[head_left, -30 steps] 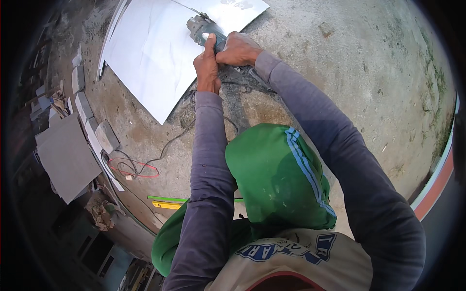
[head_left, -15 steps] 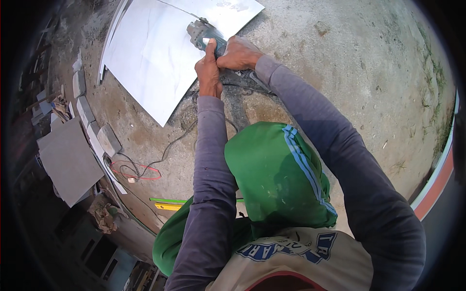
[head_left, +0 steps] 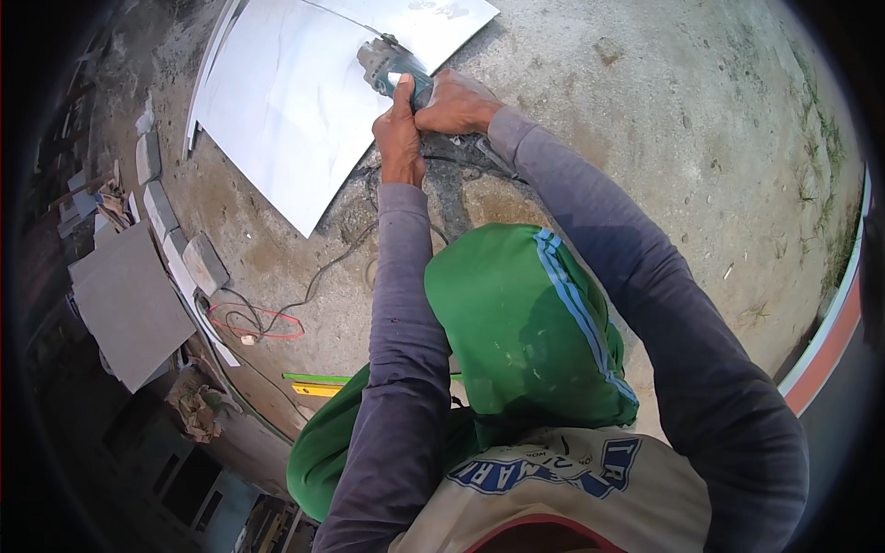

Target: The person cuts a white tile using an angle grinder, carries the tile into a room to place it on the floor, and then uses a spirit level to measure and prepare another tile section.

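Note:
A large white tile (head_left: 286, 120) with faint grey veins lies on the concrete, and a dark line crosses its far part. On the line, near the tile's right edge, stands a teal angle grinder (head_left: 377, 63) with a dusty grey head. My left hand (head_left: 398, 134) is closed round the grinder's body, thumb on top. Beside it, my right hand (head_left: 456, 103) grips the rear of the same tool. The disc is hidden under the head, so its contact with the tile does not show.
A black cord (head_left: 318, 276) runs over the concrete toward a red loop (head_left: 293, 323) at left. Pale blocks (head_left: 205, 263) line the left side beside a grey board (head_left: 134, 304). A yellow level (head_left: 315, 390) lies near my knee. At far right runs a low wall (head_left: 825, 341).
The view has shifted very slightly. Both hands keep their grip on the grinder, which stays at almost the same spot along the line.

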`<state>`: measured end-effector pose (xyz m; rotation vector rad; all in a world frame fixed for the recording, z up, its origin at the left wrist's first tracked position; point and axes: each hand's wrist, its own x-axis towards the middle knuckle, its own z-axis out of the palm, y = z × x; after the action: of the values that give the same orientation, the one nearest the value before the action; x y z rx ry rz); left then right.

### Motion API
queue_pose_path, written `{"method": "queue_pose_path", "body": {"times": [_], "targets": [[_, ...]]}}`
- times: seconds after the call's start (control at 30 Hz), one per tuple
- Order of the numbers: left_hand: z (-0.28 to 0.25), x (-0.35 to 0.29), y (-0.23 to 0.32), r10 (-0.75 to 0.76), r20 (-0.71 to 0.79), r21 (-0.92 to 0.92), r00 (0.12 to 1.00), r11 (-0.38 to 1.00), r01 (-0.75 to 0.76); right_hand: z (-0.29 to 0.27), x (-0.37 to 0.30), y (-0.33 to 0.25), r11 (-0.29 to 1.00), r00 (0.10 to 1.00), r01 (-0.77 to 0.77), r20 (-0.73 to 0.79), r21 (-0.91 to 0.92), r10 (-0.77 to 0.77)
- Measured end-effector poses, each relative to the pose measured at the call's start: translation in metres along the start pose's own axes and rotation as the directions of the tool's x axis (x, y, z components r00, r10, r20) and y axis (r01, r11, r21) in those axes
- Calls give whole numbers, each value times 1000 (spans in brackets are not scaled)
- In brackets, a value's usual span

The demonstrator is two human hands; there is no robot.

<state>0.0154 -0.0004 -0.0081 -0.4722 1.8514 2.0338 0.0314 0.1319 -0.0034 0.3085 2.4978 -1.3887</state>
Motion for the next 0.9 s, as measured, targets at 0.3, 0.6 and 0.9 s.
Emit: {"method": "queue_pose_path", "body": {"times": [0.3,0.6,0.9], "targets": [[1,-2,-2,30,2,2,1000,1000,-30,-5,-7,-4,1000,1000,-12,11,-19,12],[0,-5,-3,35,3,3,999,999,-35,-6,-9,-3,999,997,-33,62,-29,34],[-5,0,-10,14,38,48,999,999,-16,1,-3,7,999,997,-40,61,-13,40]]}}
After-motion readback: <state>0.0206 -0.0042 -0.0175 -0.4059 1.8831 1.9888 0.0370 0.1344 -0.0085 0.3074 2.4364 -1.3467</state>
